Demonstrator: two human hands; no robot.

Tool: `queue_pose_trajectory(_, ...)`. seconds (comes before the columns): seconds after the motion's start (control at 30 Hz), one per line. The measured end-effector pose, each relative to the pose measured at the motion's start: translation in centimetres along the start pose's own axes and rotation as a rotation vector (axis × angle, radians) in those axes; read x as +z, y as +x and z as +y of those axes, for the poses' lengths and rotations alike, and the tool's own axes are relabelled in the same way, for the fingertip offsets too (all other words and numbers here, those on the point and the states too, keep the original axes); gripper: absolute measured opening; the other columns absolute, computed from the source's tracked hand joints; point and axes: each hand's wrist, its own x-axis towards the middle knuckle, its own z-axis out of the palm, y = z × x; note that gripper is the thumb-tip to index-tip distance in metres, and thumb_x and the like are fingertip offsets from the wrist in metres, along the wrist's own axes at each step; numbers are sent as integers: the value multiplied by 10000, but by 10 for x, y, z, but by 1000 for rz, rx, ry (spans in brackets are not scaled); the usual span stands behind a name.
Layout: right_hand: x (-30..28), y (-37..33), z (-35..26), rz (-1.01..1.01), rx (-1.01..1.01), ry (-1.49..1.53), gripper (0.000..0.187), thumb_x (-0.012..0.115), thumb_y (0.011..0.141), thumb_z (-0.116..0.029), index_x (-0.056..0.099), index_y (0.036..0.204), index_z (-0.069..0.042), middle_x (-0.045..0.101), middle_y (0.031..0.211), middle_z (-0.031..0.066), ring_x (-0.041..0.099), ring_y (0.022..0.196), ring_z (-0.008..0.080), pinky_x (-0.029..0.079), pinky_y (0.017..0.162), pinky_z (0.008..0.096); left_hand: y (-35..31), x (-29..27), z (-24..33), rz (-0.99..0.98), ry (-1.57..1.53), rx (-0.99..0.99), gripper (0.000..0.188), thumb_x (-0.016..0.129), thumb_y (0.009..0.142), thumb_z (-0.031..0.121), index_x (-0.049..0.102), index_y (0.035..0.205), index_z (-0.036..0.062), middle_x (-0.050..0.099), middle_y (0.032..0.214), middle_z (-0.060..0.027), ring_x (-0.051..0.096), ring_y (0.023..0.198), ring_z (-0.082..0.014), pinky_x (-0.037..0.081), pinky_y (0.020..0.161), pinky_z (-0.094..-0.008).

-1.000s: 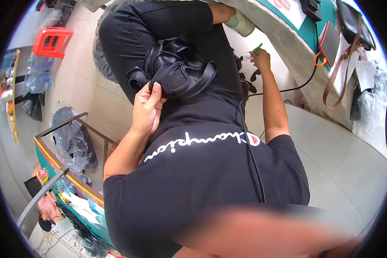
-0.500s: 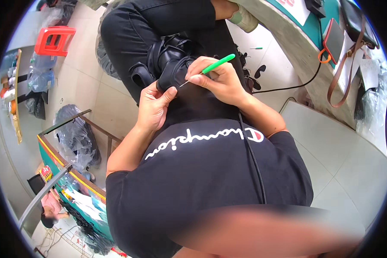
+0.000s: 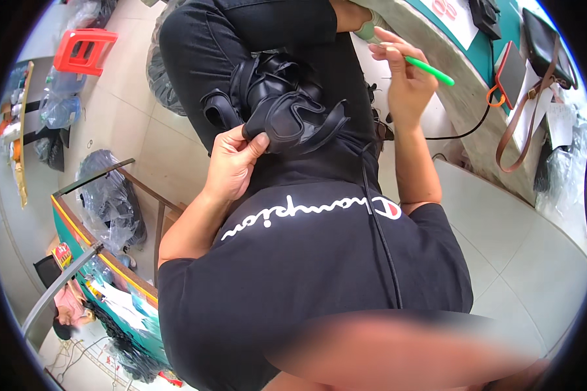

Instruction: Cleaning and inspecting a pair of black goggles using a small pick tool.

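My left hand (image 3: 231,159) is closed, thumb and fingers pinching the near-left edge of a shiny black leather-like piece (image 3: 285,122) with curved, stitched-looking seams. More soft black pieces (image 3: 274,72) like it lie bunched on my lap just beyond, some curled into loops. Up and to the right, away from the pieces, my right hand (image 3: 407,81) is closed around a slim tool with a bright green handle (image 3: 430,70). The handle's end sticks out to the right; the thin metal tip is hard to make out here.
At the right stands a worktop (image 3: 430,45) with papers, a red-edged flat device (image 3: 510,72) and a dark bag (image 3: 544,49) with a brown strap. A red stool (image 3: 85,52) is far left. Near left is a green-topped table (image 3: 78,228); beyond it sits a person (image 3: 68,303) in pink.
My right hand has lifted the green-handled tool off the black piece and swung up to the right. My left hand keeps its pinch, and the piece now lies spread out more.
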Motion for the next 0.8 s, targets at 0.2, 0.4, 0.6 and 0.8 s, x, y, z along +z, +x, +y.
queue_pose_trajectory(0.2, 29, -32, -48, -482, 350, 384, 78, 632, 859, 45, 642, 936, 47, 653, 929, 152, 663, 842, 201, 548, 751, 284, 6, 8, 4, 6, -84, -32, 227, 655, 891, 59, 652, 1110, 0, 681, 1059, -65, 614, 965, -124, 466, 892, -263)
queue_pose_trajectory(0.4, 49, -45, -51, -427, 447, 521, 67, 626, 867, 49, 644, 931, 45, 662, 952, 161, 677, 881, 220, 559, 795, 303, 5, 9, 6, 52, -15, -14, 233, 695, 853, 44, 654, 1080, 6, 679, 1033, -57, 610, 949, -120, 468, 893, -273)
queue_pose_trajectory(0.6, 47, -44, -53, -507, 386, 394, 58, 648, 859, 32, 648, 917, 32, 673, 921, 150, 677, 876, 218, 554, 782, 299, 5, 9, 5, 45, -4, -10, 234, 695, 851, 37, 652, 1078, 5, 681, 1020, -53, 614, 930, -117, 478, 878, -270)
queue_pose_trajectory(0.8, 50, -33, -47, -544, -423, -31, 221, 750, 703, -27, 665, 907, -10, 697, 975, 140, 676, 748, 214, 546, 636, 289, 6, 10, 5, 74, -16, -28, 238, 696, 852, 38, 649, 1083, 11, 677, 1015, -42, 610, 937, -111, 476, 875, -260)
